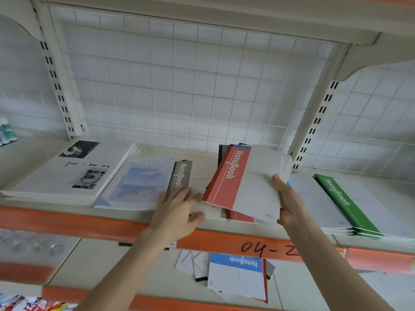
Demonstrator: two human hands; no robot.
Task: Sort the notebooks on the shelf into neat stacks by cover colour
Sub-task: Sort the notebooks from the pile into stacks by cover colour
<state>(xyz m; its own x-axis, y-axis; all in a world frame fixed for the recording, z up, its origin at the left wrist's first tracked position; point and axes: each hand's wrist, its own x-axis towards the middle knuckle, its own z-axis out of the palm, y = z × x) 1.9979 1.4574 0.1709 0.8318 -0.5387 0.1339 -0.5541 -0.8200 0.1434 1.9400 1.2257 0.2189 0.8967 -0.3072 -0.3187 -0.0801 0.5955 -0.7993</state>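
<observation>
Red-banded notebooks fan out mid-frame. The right hand grips their right edge; the left hand rests relaxed alongside.

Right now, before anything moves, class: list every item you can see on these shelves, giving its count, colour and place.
red notebooks: several, red-banded, fanned mid-shelf
green notebooks: one stack, green-banded, shelf right
grey notebook: one, grey-banded, left of red
pale blue booklets: one stack, centre-left
white booklets: one stack, photo covers, shelf left
blue notebook: one, blue-banded, atop loose pile, lower shelf
bottles: few, white-teal, far left
shelf: one, orange front edge
left hand: rests on grey notebook
right hand: grips red notebooks
</observation>
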